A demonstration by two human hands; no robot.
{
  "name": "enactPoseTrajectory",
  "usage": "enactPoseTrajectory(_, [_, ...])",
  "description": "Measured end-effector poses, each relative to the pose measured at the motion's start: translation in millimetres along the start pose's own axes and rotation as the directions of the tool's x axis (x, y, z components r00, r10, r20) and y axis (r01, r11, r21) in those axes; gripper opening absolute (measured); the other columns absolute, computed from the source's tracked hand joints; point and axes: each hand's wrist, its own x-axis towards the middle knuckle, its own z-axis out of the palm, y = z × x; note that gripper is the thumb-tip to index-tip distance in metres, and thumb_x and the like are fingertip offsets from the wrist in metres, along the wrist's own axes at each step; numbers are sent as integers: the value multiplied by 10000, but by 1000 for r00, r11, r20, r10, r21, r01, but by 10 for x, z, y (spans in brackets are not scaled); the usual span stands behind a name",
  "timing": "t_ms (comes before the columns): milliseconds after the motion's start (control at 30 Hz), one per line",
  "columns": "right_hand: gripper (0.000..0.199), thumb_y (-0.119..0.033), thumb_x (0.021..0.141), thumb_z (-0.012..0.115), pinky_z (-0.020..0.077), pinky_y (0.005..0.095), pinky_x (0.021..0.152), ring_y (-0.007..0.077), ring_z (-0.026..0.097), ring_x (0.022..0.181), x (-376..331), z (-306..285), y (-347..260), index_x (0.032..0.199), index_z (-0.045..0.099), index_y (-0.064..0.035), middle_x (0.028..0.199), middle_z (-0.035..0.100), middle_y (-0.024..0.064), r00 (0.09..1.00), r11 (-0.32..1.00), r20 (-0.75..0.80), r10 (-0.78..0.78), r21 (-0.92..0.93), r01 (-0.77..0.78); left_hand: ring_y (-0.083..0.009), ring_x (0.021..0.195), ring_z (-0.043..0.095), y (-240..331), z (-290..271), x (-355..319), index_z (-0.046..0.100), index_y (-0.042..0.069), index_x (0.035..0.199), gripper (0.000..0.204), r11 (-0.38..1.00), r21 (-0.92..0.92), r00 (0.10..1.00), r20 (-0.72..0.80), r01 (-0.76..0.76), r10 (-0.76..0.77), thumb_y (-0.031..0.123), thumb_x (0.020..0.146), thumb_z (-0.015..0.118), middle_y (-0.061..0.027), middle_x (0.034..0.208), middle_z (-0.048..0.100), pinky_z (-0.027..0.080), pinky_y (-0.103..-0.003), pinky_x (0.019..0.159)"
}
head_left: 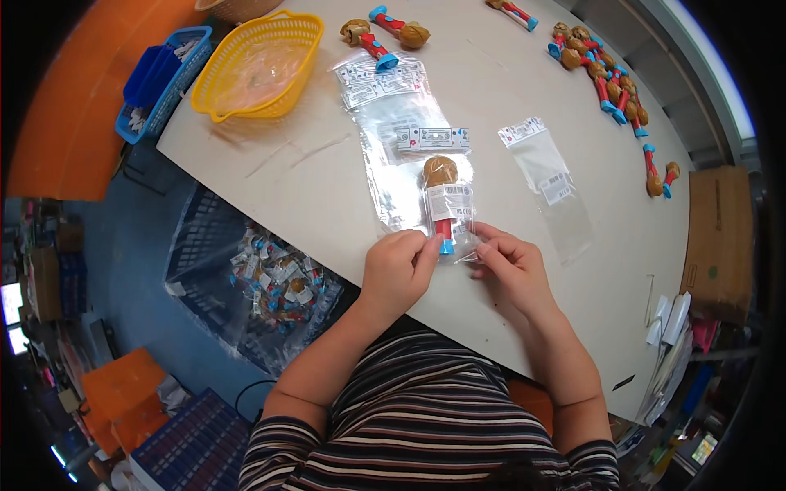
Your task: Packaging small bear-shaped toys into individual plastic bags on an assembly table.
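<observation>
In front of me a clear plastic bag with a printed header strip lies on the table. Inside it is a toy with a brown rounded head, a red handle and a blue end; a white label covers its middle. My left hand is closed at the bag's near left edge, its thumb beside the blue end. At the near right corner, my right hand pinches the loose plastic between thumb and fingers. Under the bag's far left side lies a stack of flat clear bags. A single flat bag lies farther right.
Two loose toys lie beyond the stack, and several more are heaped at the far right. A yellow basket stands at the far left. Below the table's left edge, a lined blue crate holds bagged toys.
</observation>
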Motion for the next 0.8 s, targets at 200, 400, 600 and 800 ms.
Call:
enactPoseTrajectory(200, [112, -60, 926, 633, 546, 240, 724, 130, 653, 804, 2, -11, 73, 933, 654, 49, 994, 675, 132, 997, 986, -67, 33, 164, -22, -156, 587, 564, 86, -65, 114, 601, -18, 828, 215, 966, 11, 963, 75, 258, -258, 152, 868, 726, -70, 673, 618, 442, -270, 540])
enactPoseTrajectory(400, [90, -3, 883, 658, 523, 232, 673, 120, 628, 737, -47, -151, 71, 933, 583, -7, 949, 663, 114, 993, 945, 98, -72, 326, 36, -221, 756, 647, 142, 99, 385, 264, -54, 1403, 835, 886, -298, 929, 10, 357, -371, 228, 816, 787, -168, 931, 684, 528, -336, 674])
enactPoseTrajectory(600, [227, 3, 871, 620, 504, 249, 617, 132, 604, 692, -160, -136, -30, 1057, 502, -51, 856, 630, 81, 999, 912, -6, -32, 408, 31, -114, 734, 571, 203, 197, 561, 83, -41, 1467, 961, 389, -661, 756, 459, 641, -466, 150, 829, 775, -134, 933, 647, 456, -245, 610])
enactPoseTrajectory(800, [284, 1, 850, 664, 482, 233, 677, 90, 596, 788, -349, -181, -38, 1068, 490, -53, 946, 608, 46, 951, 902, 247, -188, 426, 67, -179, 924, 648, 282, 241, 573, 116, -11, 1479, 902, 329, -472, 575, 665, 818, -476, 239, 880, 743, -172, 1114, 611, 539, -298, 753])
